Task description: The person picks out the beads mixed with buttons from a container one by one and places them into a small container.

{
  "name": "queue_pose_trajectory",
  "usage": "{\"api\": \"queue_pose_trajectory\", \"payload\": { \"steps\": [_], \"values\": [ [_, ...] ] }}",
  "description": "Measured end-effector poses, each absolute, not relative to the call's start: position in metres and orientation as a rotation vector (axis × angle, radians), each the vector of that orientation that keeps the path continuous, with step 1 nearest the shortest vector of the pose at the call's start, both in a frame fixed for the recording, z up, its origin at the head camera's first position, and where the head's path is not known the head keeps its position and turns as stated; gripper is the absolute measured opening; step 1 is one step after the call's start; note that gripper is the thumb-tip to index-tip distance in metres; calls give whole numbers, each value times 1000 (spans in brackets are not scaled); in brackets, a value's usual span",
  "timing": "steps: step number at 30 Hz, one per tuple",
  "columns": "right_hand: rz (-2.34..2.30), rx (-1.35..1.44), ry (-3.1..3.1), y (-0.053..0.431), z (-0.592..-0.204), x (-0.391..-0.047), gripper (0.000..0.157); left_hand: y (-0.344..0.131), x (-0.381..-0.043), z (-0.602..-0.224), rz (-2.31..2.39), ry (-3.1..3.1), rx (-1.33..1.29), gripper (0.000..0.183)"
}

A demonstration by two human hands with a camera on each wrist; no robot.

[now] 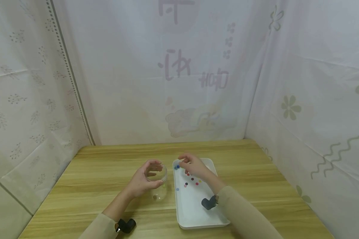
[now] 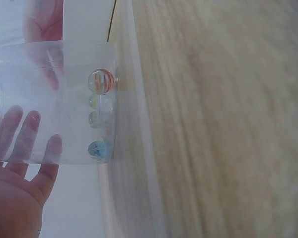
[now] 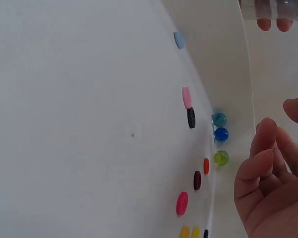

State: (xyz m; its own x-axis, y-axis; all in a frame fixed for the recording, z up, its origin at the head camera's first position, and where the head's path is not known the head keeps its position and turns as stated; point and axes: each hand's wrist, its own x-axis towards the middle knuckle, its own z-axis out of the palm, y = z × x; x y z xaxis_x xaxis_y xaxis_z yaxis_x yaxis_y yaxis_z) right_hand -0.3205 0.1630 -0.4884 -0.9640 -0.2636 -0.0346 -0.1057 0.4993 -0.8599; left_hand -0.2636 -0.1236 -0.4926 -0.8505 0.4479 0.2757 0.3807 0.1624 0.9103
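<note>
My left hand [image 1: 142,181] grips a clear plastic jar [image 1: 160,191] round its upper part, thumb on the near side and fingers on the far side. Several glass marbles lie at the jar's bottom, among them an orange-striped marble [image 2: 100,82] and a light blue marble [image 2: 97,149]. Over the far left part of a white tray [image 1: 194,212] hovers my right hand [image 1: 194,166], fingers bent loosely, thumb apart from them, nothing between. Close to its fingers, a dark blue marble [image 3: 221,134], a teal marble [image 3: 219,119] and a green marble [image 3: 221,157] lie along the tray's wall.
Several flat coloured buttons are spread in the tray, including a pink button [image 3: 186,97], a black button [image 3: 191,118] and a light blue button [image 3: 179,40]. Jar and tray stand side by side on a wooden table [image 1: 131,152]. Patterned curtains [image 1: 131,83] enclose it.
</note>
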Motion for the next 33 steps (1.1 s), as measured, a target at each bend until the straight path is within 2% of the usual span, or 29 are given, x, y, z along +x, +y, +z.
{"api": "queue_pose_trajectory", "payload": {
  "steps": [9,33],
  "values": [
    [-1393,-322,2568,158,-501,-319,32,-123,-263,-493,1809,2352,840,72],
    [-1288,-358,2636,155,-515,-321,36,-125,-263,-492,1810,2358,855,69]
  ]
}}
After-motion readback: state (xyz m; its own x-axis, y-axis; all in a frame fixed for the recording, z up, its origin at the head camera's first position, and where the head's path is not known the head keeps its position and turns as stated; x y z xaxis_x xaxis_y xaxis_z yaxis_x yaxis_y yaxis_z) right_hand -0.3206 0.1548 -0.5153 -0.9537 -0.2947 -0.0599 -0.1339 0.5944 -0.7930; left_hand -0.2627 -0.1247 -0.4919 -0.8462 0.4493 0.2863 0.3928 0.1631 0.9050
